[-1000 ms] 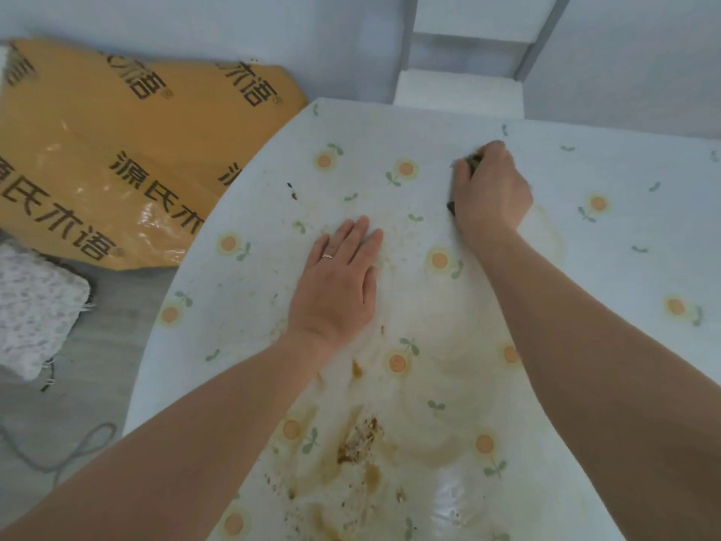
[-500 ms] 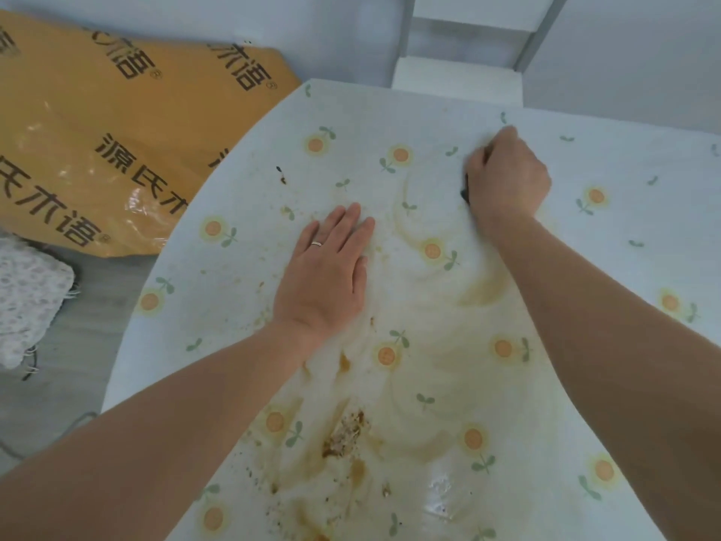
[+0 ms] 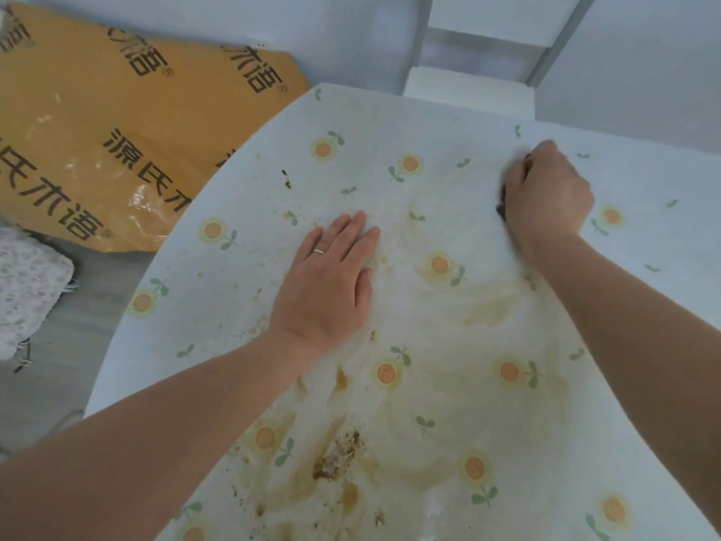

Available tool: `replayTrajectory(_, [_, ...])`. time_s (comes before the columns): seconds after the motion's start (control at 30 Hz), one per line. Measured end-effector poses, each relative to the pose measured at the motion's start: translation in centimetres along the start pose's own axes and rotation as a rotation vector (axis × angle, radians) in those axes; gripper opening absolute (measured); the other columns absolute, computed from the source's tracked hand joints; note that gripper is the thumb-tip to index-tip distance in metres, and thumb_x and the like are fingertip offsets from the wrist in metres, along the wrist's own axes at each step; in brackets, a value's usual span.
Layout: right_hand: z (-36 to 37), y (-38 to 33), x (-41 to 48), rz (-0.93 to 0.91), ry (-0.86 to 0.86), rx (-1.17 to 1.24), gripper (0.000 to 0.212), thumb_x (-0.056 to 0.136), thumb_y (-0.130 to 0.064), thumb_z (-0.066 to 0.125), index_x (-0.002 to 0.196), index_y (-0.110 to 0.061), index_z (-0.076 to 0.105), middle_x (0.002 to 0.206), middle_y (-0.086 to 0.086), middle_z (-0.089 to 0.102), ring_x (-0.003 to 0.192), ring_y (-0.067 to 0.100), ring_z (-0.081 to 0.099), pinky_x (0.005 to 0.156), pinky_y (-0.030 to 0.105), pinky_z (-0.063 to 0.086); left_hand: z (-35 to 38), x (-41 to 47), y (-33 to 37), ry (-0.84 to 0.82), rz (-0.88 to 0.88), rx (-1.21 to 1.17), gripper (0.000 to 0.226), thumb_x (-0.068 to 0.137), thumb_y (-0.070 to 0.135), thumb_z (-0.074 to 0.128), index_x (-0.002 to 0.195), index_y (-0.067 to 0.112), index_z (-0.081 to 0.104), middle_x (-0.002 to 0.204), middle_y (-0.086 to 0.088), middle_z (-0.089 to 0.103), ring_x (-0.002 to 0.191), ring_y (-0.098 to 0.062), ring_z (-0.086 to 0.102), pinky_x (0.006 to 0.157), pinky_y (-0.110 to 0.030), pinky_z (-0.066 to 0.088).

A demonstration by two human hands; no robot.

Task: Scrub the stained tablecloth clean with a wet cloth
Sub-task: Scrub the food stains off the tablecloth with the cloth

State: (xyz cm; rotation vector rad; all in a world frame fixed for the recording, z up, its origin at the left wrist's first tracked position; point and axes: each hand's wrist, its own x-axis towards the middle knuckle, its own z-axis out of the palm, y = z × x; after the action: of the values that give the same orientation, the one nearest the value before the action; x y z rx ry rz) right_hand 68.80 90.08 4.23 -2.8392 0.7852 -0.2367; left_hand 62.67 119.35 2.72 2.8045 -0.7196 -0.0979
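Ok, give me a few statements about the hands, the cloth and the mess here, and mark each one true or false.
1. The left hand lies flat on the tablecloth, fingers straight. True.
2. The right hand is open and empty. False: its fingers are curled round a dark cloth.
3. A crumbly brown clump lies on the tablecloth beside the left forearm. True.
4. The orange bag lies on the tablecloth. False: it is off it, beyond its left edge.
5. The left hand wears a ring. True.
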Motion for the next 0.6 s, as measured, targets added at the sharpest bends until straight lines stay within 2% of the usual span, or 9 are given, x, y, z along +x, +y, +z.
replayTrajectory(0.1, [1.6,-3.4,5.1,0.079,0.016,-0.023,0.028,0.106,-0.028,0.034,0.122,-0.010,0.049,0.122,0.016,0.059,0.110,0.041,0.060,0.081,0.043,0.044,0.1,0.0,0.0,-0.002,-0.013,-0.008,0.057,0.104,0.031,0.030,0.159,0.020,0.037,0.170,-0.001,0.027,0.158,-0.016,0.020,0.129,-0.041,0.013])
replayTrajectory(0.17, [2.4,-6.4,6.5,0.044,-0.011,0.017,0.029,0.108,-0.029,0.035,0.126,-0.011,0.048,0.126,0.014,0.057,0.114,0.038,0.059,0.083,0.042,0.044,0.2,0.0,0.1,0.001,-0.016,-0.014,0.056,0.104,0.031,0.032,0.159,0.021,0.037,0.170,0.000,0.027,0.158,-0.016,0.020,0.129,-0.041,0.014])
replayTrajectory(0.3, [3.2,-10.1,3.4,-0.178,-0.046,0.105,0.023,0.103,-0.031,0.039,0.104,-0.013,0.053,0.105,0.011,0.059,0.092,0.036,0.060,0.067,0.039,0.037,0.2,0.1,0.1,0.003,-0.011,-0.008,0.057,0.103,0.030,0.033,0.158,0.020,0.039,0.169,0.000,0.028,0.157,-0.016,0.022,0.129,-0.042,0.016])
replayTrajectory(0.4, [2.5,-8.4,-2.0,-0.444,-0.110,0.165,0.026,0.100,-0.039,0.044,0.092,-0.015,0.052,0.093,0.009,0.056,0.080,0.034,0.057,0.061,0.038,0.039,0.0,0.0,0.2,-0.004,-0.007,0.002,0.057,0.103,0.031,0.031,0.159,0.020,0.038,0.169,0.000,0.027,0.157,-0.016,0.021,0.129,-0.042,0.016])
replayTrajectory(0.47, [1.5,-5.7,-4.0,-0.540,-0.124,0.163,0.028,0.101,-0.042,0.046,0.090,-0.017,0.052,0.090,0.007,0.055,0.076,0.034,0.058,0.060,0.038,0.044,0.0,0.1,0.1,0.002,-0.010,-0.004,0.058,0.103,0.031,0.030,0.158,0.020,0.039,0.169,0.000,0.028,0.157,-0.016,0.022,0.128,-0.043,0.017])
replayTrajectory(0.53, [1.0,-3.2,-2.6,-0.452,-0.102,0.115,0.030,0.102,-0.044,0.043,0.092,-0.017,0.053,0.092,0.009,0.057,0.077,0.035,0.059,0.062,0.039,0.045,0.1,0.1,0.0,0.004,-0.004,-0.017,0.057,0.103,0.031,0.030,0.158,0.019,0.040,0.169,-0.001,0.028,0.157,-0.017,0.022,0.128,-0.043,0.018])
replayTrajectory(0.6, [0.9,-1.9,0.5,-0.247,-0.041,0.061,0.032,0.102,-0.042,0.038,0.093,-0.014,0.050,0.095,0.012,0.058,0.080,0.038,0.059,0.065,0.039,0.041,0.2,0.1,-0.1,0.006,-0.001,-0.022,0.057,0.103,0.030,0.031,0.158,0.018,0.040,0.168,-0.002,0.030,0.157,-0.018,0.023,0.128,-0.044,0.018])
